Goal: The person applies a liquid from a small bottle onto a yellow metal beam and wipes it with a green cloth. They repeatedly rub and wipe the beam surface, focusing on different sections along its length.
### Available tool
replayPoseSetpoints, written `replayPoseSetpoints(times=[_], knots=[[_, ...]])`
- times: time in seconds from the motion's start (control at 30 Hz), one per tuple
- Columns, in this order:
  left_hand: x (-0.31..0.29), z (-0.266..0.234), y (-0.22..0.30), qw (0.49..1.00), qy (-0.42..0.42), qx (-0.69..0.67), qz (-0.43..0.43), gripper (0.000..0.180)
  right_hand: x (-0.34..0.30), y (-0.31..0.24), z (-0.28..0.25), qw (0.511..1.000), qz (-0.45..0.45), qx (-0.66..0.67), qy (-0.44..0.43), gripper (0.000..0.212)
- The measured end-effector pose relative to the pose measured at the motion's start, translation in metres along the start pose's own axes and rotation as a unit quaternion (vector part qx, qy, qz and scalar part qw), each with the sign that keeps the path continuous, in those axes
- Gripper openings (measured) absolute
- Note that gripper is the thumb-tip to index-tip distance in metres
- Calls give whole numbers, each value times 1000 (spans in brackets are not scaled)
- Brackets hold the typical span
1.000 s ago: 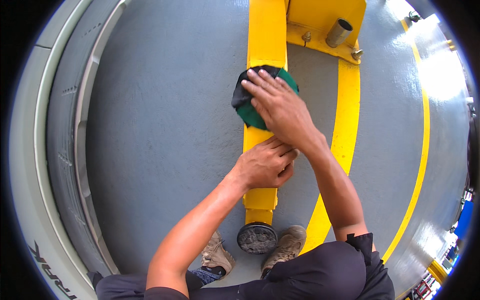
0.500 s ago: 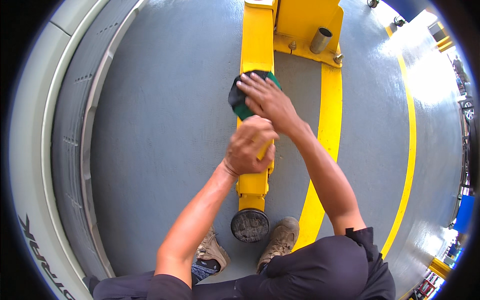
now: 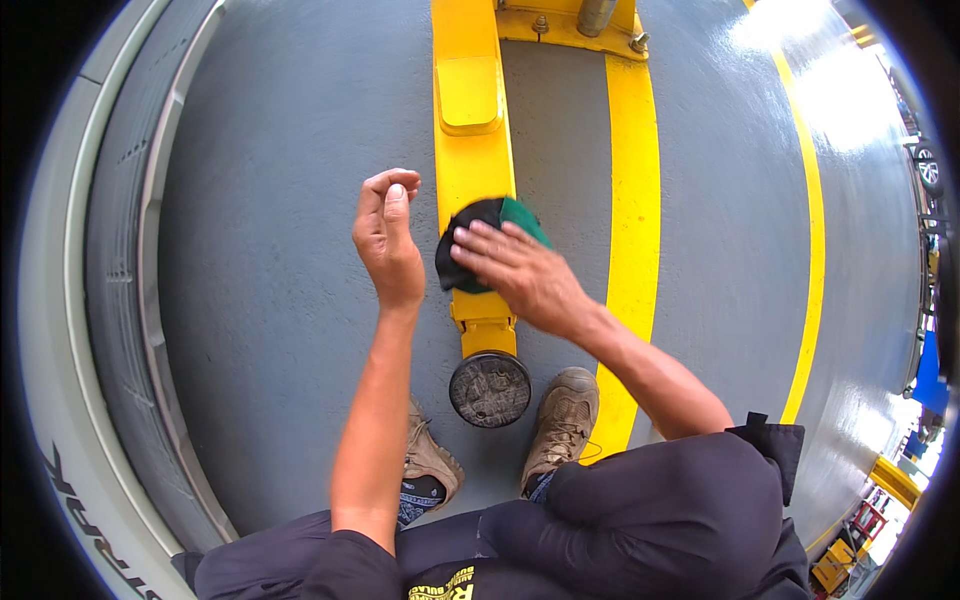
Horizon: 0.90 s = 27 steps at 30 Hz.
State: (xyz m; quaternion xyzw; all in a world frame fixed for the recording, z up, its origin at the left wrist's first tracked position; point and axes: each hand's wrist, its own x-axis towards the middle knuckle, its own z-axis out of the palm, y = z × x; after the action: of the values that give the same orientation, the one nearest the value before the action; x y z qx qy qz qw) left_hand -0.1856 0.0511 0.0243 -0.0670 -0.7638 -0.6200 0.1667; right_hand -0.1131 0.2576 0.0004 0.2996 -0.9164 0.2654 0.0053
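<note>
A green and black cloth (image 3: 487, 243) lies pressed flat on the yellow lift arm (image 3: 472, 150), a little above the arm's round black pad (image 3: 489, 389). The right hand (image 3: 520, 275) lies on top of the cloth with its fingers (image 3: 482, 247) spread apart and laid flat, palm down, not clamped around it; the cloth bunches out from under the fingertips toward the far end of the arm. The left hand (image 3: 387, 235) is raised just to the left of the arm, holding nothing, its fingers curled loosely together with the thumb against them, and it does not touch the arm or the cloth.

As a judgement, the wiping of the arm is mid-way: the cloth sits on the stretch just above the round pad, while the raised yellow block (image 3: 469, 92) farther up the arm and the pad itself lie outside the cloth. No clear line between wiped and unwiped paint shows, so how much is finished cannot be told.

On either side of the pad stand the person's two tan shoes (image 3: 561, 425) on the grey floor (image 3: 280, 280). A yellow painted stripe (image 3: 634, 200) runs to the right of the arm, and a tyre (image 3: 110, 330) curves well to its left.
</note>
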Motion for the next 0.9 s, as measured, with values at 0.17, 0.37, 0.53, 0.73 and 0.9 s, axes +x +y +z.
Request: replayPoseSetpoints(times=[0.17, 0.37, 0.53, 0.73, 0.9], knots=[[0, -10, 10, 1000, 4, 3, -18, 33, -48, -37, -2, 977, 15, 190, -99, 44], [3, 6, 22, 991, -6, -115, -72, 32, -43, -29, -23, 929, 150, 333, 56, 39], [7, 18, 45, 946, -235, -188, -123, 36, -57, -45, -42, 869, 249, 424, -50, 24], [-19, 78, 81, 804, -539, -172, -183, 71, -98, -31, -107, 701, 322, 568, 288, 33], [-21, 136, 109, 790, -587, -128, -124, 20, -160, -33, -149, 847, 320, 201, 373, 27]])
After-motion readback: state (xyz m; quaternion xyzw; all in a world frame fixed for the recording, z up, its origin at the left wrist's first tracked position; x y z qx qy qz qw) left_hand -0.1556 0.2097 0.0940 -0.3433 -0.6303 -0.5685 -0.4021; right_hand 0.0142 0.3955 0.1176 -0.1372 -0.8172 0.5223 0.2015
